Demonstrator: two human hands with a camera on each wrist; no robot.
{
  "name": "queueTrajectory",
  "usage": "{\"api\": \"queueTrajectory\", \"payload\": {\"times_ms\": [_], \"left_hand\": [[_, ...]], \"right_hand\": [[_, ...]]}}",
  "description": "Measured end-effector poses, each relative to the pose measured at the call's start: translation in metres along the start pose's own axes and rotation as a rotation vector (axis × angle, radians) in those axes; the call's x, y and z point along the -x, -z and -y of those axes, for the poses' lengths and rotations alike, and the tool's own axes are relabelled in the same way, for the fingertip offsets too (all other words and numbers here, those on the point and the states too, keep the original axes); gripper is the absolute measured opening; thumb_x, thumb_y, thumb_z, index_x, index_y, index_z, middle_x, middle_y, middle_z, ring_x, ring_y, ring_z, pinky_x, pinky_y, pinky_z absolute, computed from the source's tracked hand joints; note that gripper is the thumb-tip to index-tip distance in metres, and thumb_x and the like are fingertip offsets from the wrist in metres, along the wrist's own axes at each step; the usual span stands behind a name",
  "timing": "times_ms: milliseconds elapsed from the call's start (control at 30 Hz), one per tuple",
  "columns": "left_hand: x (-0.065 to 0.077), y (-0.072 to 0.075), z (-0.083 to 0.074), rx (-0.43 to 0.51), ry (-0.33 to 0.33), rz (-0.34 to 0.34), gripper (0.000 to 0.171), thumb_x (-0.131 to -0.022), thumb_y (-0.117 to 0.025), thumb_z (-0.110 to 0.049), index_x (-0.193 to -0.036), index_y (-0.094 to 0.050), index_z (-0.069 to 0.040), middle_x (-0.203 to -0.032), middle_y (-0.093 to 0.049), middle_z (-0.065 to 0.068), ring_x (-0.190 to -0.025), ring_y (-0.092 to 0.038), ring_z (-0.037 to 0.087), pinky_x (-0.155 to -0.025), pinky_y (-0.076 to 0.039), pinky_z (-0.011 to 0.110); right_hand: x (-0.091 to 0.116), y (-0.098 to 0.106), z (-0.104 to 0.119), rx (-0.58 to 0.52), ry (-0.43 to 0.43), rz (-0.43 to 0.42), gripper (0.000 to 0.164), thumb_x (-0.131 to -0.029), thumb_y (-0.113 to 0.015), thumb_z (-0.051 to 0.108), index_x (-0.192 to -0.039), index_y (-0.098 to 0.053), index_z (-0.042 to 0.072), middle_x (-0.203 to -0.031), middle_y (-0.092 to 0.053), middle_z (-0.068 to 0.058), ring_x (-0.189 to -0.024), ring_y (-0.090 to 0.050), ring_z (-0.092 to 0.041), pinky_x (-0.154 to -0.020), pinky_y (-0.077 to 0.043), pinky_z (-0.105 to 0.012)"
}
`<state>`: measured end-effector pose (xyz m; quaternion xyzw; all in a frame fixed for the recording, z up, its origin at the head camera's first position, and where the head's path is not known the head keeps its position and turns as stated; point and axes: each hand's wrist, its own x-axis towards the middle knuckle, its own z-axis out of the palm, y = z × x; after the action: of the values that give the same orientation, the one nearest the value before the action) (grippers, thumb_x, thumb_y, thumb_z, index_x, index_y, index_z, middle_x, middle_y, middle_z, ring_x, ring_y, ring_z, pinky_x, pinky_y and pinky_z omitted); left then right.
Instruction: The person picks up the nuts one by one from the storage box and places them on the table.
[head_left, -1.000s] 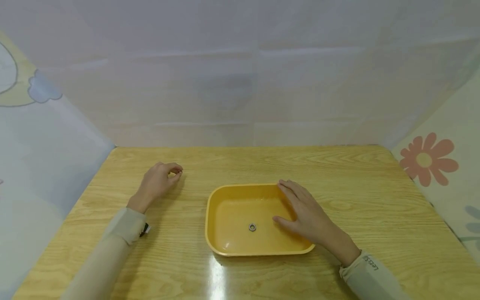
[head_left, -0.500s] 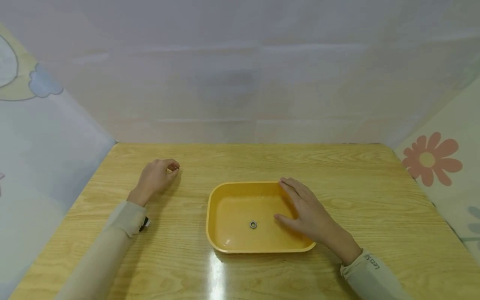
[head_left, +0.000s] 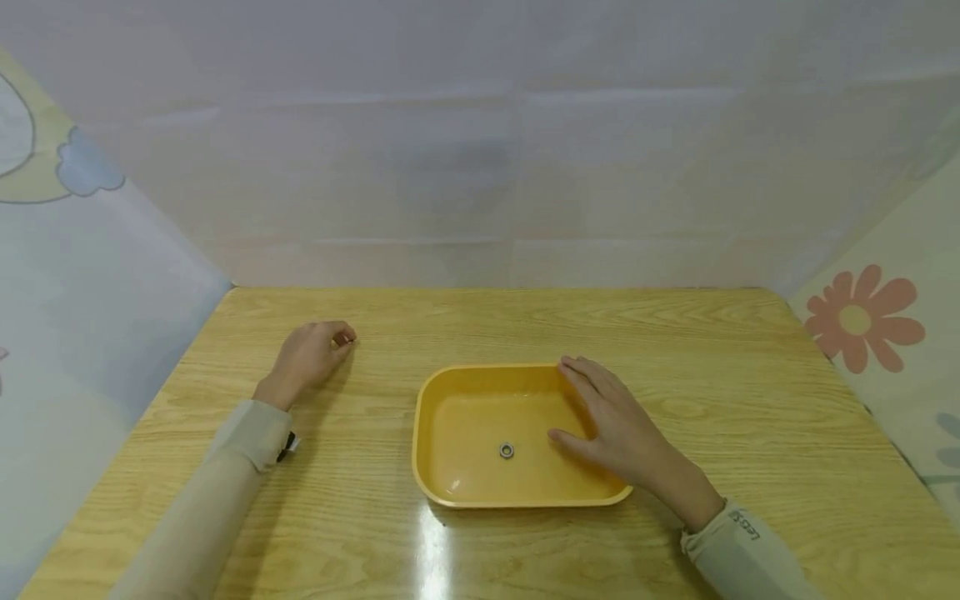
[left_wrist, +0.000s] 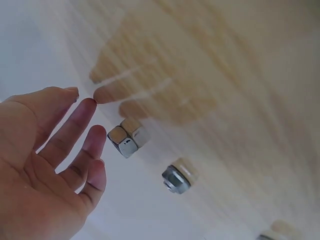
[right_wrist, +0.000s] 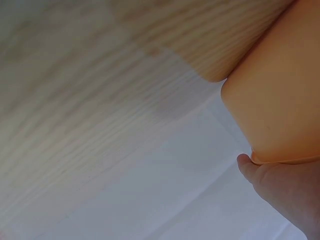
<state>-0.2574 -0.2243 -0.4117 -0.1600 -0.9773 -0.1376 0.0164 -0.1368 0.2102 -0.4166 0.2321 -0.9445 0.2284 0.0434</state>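
In the head view, my left hand (head_left: 306, 358) is low over the table's left side, thumb and index finger drawn together at the tips. A tiny dark spot shows at those tips; I cannot tell whether it is a held thing. The left wrist view has the fingertips (left_wrist: 94, 103) right at the tabletop, beside a hexagonal metal nut (left_wrist: 125, 140) and a second metal nut (left_wrist: 176, 180). Straight fingers of my right hand (head_left: 611, 429) rest on the right rim of a yellow tray (head_left: 422, 417). Inside the tray lies one hex nut (head_left: 507, 451).
At the lower edge of the left wrist view, part of another metal piece (left_wrist: 267, 236) shows. The wooden table (head_left: 480, 329) has a pale wall sheet (head_left: 480, 192) behind it and printed sheets on both sides.
My left hand has shifted slightly left, and the glint seen earlier at its fingertips is now a faint dark spot. My right hand stays on the tray, and the nut inside keeps its place.
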Motion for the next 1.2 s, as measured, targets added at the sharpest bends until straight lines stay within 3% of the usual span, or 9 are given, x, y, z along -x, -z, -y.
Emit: {"api": "queueTrajectory", "payload": {"times_ms": [300,1200], "left_hand": [[-0.0027,-0.0036,-0.0007,-0.065,0.000,0.002,0.017,-0.095,-0.063,-0.006,-0.107,-0.074,-0.003,-0.108,-0.073,0.019,-0.098,-0.069,0.036,-0.083,-0.056,0.049],[0.0013,-0.0005,-0.0025,0.013,0.046,0.052,0.022,-0.098,-0.056,0.000,-0.112,-0.072,0.001,-0.114,-0.070,0.022,-0.108,-0.064,0.042,-0.093,-0.053,0.054]], "right_hand": [[-0.0006,-0.0005,-0.0007,0.011,0.013,-0.015,0.088,-0.085,-0.077,0.040,-0.151,-0.036,-0.001,-0.157,-0.034,-0.018,-0.145,-0.030,-0.039,-0.116,-0.028,-0.059],[-0.0007,-0.0014,-0.0009,0.001,0.014,-0.025,0.088,-0.084,-0.077,0.040,-0.150,-0.037,-0.001,-0.156,-0.036,-0.017,-0.145,-0.030,-0.038,-0.117,-0.027,-0.058]]}}
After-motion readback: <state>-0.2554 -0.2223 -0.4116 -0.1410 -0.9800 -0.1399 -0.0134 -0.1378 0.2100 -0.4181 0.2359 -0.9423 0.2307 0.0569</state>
